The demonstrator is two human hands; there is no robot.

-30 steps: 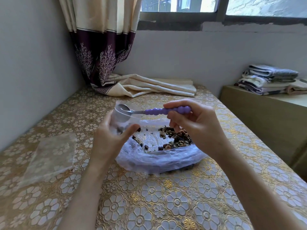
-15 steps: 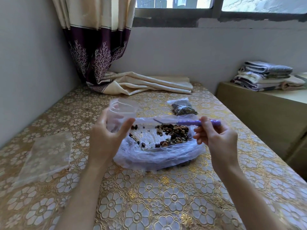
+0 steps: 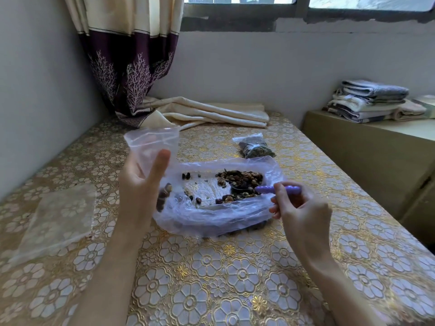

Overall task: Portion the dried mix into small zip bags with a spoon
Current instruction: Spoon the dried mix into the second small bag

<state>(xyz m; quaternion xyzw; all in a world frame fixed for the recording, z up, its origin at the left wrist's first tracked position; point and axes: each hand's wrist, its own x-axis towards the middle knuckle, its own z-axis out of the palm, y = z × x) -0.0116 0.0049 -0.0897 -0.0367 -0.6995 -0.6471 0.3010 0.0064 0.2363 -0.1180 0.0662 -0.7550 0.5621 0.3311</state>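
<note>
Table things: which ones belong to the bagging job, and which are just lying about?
In use: left hand holding small zip bag; right hand holding purple spoon; dried mix; filled bag; spare bags.
Lying about: curtain; folded cloth; towels.

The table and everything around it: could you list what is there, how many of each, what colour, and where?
Small zip bag: one, clear, held up over the table's left half.
Spoon: one, purple handle, bowl dipped in the dried mix.
Dried mix: one heap, brown and dark, in the big bag.
Big bag: one, clear bluish, table centre.
Filled bag: one, clear with dark contents, behind the big bag.
Flat empty bags: count unclear, clear, table's left edge.
Tablecloth: one, gold floral.
Curtain: one, cream and purple, far left corner.
Folded towels: one stack, grey and cream, side cabinet at right.
Left hand: grips the small zip bag.
Right hand: fingers pinch the spoon handle.
</note>
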